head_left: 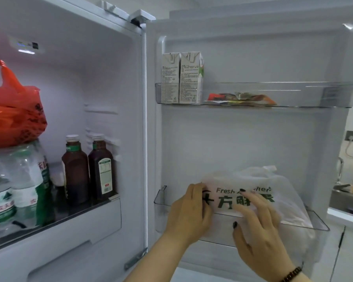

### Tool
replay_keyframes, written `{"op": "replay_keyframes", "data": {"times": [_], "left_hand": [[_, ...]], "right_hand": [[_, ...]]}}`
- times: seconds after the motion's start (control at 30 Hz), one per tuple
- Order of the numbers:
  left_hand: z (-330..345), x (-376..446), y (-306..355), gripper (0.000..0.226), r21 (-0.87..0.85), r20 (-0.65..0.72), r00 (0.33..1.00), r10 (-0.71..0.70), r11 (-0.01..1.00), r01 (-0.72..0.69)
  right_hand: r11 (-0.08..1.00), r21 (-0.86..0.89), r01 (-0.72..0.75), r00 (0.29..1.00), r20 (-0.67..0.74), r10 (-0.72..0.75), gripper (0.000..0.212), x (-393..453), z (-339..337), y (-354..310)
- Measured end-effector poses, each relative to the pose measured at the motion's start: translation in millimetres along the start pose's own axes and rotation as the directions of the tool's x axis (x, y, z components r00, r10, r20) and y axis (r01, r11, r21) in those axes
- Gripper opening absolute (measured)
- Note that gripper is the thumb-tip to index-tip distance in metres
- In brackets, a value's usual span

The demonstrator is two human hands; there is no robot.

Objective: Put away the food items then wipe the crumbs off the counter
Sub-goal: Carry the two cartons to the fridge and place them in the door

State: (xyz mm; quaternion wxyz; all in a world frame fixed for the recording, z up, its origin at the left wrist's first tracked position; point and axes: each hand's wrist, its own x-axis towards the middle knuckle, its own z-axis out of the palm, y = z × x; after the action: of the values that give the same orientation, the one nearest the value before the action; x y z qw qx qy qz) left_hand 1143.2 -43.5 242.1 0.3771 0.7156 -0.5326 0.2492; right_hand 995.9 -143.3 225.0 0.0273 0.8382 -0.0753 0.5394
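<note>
A white plastic bag (285, 192) with green lettering sits in the lower clear bin (161, 202) of the open fridge door. My left hand (189, 214) pinches the bag's left edge above the bin's rim. My right hand (259, 226) lies flat on the bag's front with its fingers spread. The bag bulges over the bin's right end and its knotted top stands upright against the door.
The upper door bin (314, 96) holds two white cartons (181, 78) and flat packets (240, 97). Inside the fridge are two dark bottles (88, 167), water bottles (18, 184) and a red bag (12, 110). A counter with a sink (342, 192) lies at far right.
</note>
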Motion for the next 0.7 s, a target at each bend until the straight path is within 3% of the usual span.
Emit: {"op": "replay_keyframes", "data": {"times": [0.13,0.3,0.47,0.57,0.63,0.7], "left_hand": [[-8.3,-1.0,2.2,0.042,0.017,0.057,0.997,-0.044,0.999,0.043],[-13.5,-4.7,3.1,0.046,0.015,0.074,0.996,-0.055,0.998,0.054],[-17.7,-7.7,3.0,0.046,-0.001,0.090,0.993,-0.078,0.997,0.079],[-16.5,-5.9,6.6,0.045,0.077,-0.013,0.997,-0.078,0.994,0.079],[-10.0,-8.1,16.1,0.045,0.140,-0.124,0.992,0.020,0.990,-0.002],[-6.5,-9.5,33.3,0.049,0.114,-0.142,0.983,0.118,0.988,-0.102]], "right_hand": [[0.978,-0.129,-0.164,0.986,-0.062,0.157,0.036,-33.1,-10.8,12.1],[0.923,-0.292,-0.252,0.967,-0.120,0.226,0.047,-52.4,-19.0,20.6],[0.896,-0.308,-0.320,0.947,-0.083,0.310,0.052,-66.0,-26.4,13.7],[0.892,-0.319,-0.322,0.943,-0.018,0.333,0.053,-64.0,-32.4,6.3],[0.878,-0.337,-0.339,0.933,-0.001,0.359,0.060,-67.0,-32.6,-0.3],[0.874,-0.354,-0.334,0.932,0.018,0.363,0.071,-68.7,-33.2,-9.0]]}}
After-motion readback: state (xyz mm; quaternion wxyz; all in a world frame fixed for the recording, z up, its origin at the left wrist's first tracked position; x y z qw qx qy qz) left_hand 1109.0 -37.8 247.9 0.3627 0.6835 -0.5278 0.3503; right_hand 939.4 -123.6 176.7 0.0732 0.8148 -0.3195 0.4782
